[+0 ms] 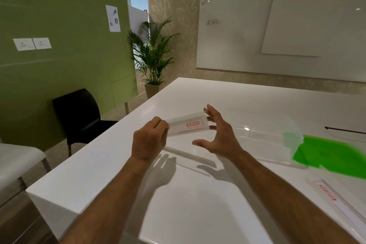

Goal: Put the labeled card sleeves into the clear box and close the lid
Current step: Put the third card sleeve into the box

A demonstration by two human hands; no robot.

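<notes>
A white table (198,214) spreads under and ahead of your hands, with both forearms reaching out over it. Beyond your right hand and running off to its right lies the clear box (263,140), long, low and nearly invisible against the white top; whether its lid is on or off cannot be told. Touching the box's far right end is a bright green sheet (332,156), blurred. Close beside your right forearm, on its right, a second labeled sleeve (334,200) lies flat on the table.

Between your hands, held up off the table, is the labeled card sleeve (188,126), a clear strip with a red-printed label. Your left hand (149,140) is closed around its left end, fingers curled and gripping. Your right hand (215,134) is spread, thumb low and fingers high around the sleeve's right end; the fingertips look to be at or just touching that end, not clamped on it.

The sleeve looks light, thin and fairly stiff, probably smooth plastic that could slip or flex if pinched mid-span. Holding it by the two short ends, as you nearly are, likely keeps it flat and easy to lower into the box on your right.
</notes>
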